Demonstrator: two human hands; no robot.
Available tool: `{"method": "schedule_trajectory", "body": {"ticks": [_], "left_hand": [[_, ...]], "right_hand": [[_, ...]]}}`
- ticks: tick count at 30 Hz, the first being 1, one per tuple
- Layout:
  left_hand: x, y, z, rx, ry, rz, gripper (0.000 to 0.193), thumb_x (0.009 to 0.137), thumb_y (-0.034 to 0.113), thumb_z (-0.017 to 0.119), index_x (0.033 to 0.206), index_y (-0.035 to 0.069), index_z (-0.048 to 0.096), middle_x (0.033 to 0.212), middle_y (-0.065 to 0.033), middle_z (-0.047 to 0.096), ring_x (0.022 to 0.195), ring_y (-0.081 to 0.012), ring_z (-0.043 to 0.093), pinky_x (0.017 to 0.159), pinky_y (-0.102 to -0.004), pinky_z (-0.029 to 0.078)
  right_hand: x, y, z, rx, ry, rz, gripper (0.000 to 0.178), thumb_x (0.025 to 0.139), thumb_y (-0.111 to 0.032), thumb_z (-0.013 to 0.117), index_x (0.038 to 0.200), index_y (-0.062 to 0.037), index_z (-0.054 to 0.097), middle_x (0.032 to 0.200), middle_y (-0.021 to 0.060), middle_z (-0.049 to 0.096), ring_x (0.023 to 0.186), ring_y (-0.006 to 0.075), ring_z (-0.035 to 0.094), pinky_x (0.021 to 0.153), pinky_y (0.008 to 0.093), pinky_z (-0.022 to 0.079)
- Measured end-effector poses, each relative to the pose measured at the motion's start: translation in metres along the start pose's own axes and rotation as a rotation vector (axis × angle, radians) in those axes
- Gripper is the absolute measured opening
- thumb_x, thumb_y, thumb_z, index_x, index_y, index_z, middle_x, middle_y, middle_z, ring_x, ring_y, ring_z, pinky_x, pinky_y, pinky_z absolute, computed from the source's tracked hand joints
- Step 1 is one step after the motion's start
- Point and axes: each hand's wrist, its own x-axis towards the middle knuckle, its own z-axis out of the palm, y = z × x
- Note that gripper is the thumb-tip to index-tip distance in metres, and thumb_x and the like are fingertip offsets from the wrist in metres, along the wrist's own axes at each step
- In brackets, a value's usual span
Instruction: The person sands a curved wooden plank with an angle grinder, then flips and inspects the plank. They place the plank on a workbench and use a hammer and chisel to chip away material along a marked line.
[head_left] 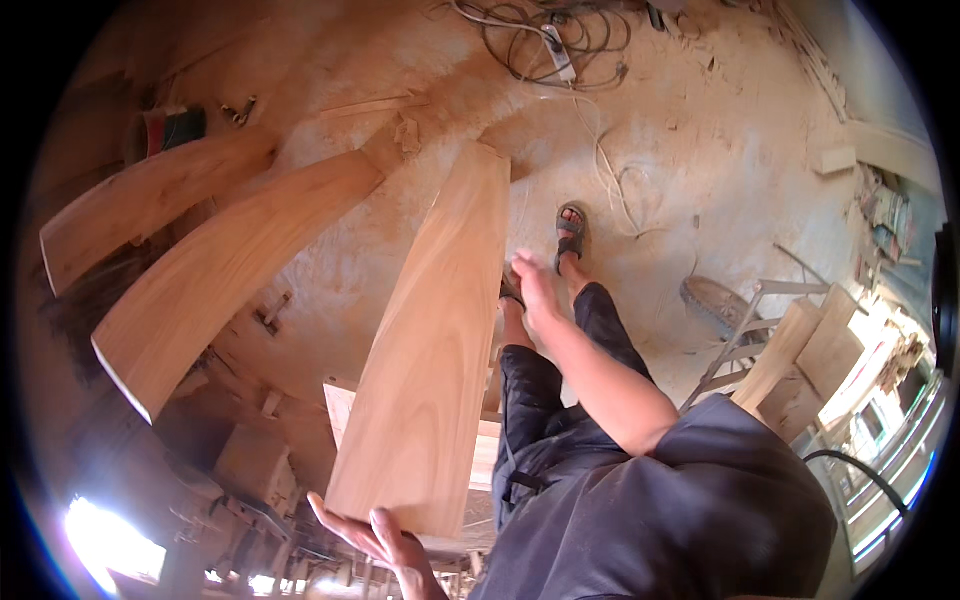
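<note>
A long, pale wooden board (420, 350) with flowing grain slants across the middle in front of me. My left hand (385, 545) is at its near end, fingers reaching beneath the wood and thumb up by the end edge. Close by the board's right edge is my right hand (537, 290), slightly blurred, its fingers stretched out and nothing seen in them. Whether its fingertips touch the edge I cannot tell. Under the board, part of a light wooden support (487, 455) shows.
Two more boards, a nearer one (225, 275) and a farther one (150, 205), lie to the left. Coiled cables with a white power strip (558, 53) lie on the dusty floor (720, 150) ahead. Wooden pieces (785, 350) lean at the right. My sandalled foot (570, 228) stands beyond my right hand.
</note>
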Motion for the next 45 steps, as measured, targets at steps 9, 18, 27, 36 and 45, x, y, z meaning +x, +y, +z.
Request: {"method": "schedule_trajectory", "body": {"ticks": [9, 18, 27, 36, 45], "left_hand": [[0.027, 0.122, 0.115, -0.645, 0.033, 0.385, 0.086, 0.099, 0.013, 0.061, 0.165, -0.002, 0.009, 0.161, -0.0272, 0.032, 0.144, -0.0342, 0.039, 0.121, -0.0474, 0.029], [-0.025, 0.168, 0.192, -0.898, -0.026, 0.635, 0.096, 0.09, 0.01, 0.063, 0.165, -0.006, 0.007, 0.172, -0.0332, -0.003, 0.161, -0.0471, -0.003, 0.13, -0.0496, 0.004], [-0.073, 0.037, 0.162, -0.731, -0.85, 0.606, 0.076, 0.09, 0.014, 0.064, 0.157, -0.007, 0.035, 0.153, -0.031, 0.048, 0.145, -0.0407, 0.047, 0.123, -0.0425, 0.037], [-0.068, -0.122, 0.126, -0.413, -0.861, 0.416, 0.061, 0.094, 0.015, 0.065, 0.151, -0.002, 0.048, 0.137, -0.0219, 0.067, 0.123, -0.0343, 0.068, 0.106, -0.0416, 0.053], [-0.048, -0.232, 0.054, -0.385, -0.722, 0.176, 0.06, 0.1, 0.011, 0.059, 0.155, -0.006, 0.041, 0.138, -0.0212, 0.067, 0.124, -0.0264, 0.067, 0.106, -0.0365, 0.05]], "right_hand": [[-0.26, -0.264, 0.024, -0.801, -0.896, -1.206, 0.079, 0.1, -0.046, 0.067, 0.15, 0.0119, 0.047, 0.155, 0.0234, 0.052, 0.148, 0.0307, 0.044, 0.122, 0.04, 0.035], [-0.232, -0.339, -0.009, -0.443, -0.777, -0.672, 0.059, 0.101, -0.022, 0.07, 0.147, 0.0085, 0.052, 0.135, 0.0186, 0.068, 0.121, 0.0252, 0.067, 0.107, 0.0356, 0.052], [-0.247, -0.338, 0.007, -0.567, -0.348, -0.91, 0.048, 0.108, -0.026, 0.057, 0.143, 0.0068, 0.056, 0.138, 0.0153, 0.065, 0.121, 0.021, 0.065, 0.104, 0.0342, 0.051], [-0.241, -0.298, 0.073, -0.879, -0.115, -1.253, 0.048, 0.099, -0.038, 0.061, 0.131, -0.0033, 0.07, 0.12, 0.0181, 0.075, 0.108, 0.03, 0.073, 0.095, 0.0396, 0.056], [-0.28, -0.212, 0.168, -1.229, 0.114, -1.379, 0.054, 0.088, -0.057, 0.069, 0.118, -0.0133, 0.078, 0.114, 0.0238, 0.076, 0.111, 0.0397, 0.073, 0.1, 0.0466, 0.057]]}}
